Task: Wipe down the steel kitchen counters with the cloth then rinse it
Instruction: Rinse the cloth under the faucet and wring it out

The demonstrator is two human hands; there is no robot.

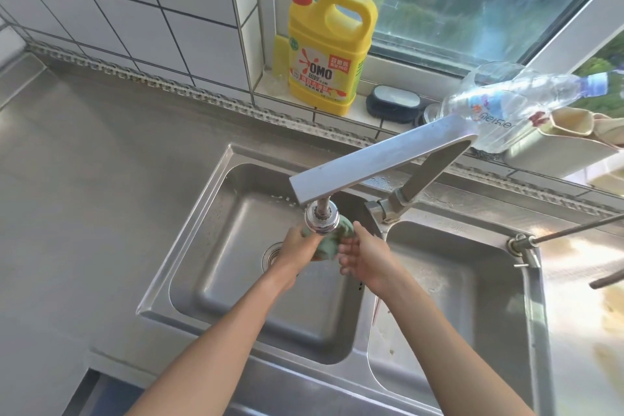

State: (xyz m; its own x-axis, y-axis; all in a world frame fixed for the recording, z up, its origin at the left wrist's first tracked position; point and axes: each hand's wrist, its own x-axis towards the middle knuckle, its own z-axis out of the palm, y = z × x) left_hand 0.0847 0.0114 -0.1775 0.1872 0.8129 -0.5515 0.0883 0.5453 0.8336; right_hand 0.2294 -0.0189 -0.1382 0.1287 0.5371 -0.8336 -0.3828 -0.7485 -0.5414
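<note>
A bunched green cloth [329, 241] is held over the left sink basin [216, 284], right under the faucet's round spray head [321, 219]. My left hand [299, 252] grips the cloth from the left and my right hand [363, 255] presses it from the right, fingers partly curled around it. The spray head hides the cloth's top. The flat steel faucet arm [378, 159] reaches over from the divider between the basins. The steel counter [84, 159] stretches to the left of the sink.
A yellow detergent jug [329, 54] with a red pump stands on the window sill, next to a dark brush [393, 103]. A clear plastic bottle [513, 105] and a beige holder [557, 145] sit at the right. The right basin [449, 307] holds some residue. A thin rod [574, 231] juts out at right.
</note>
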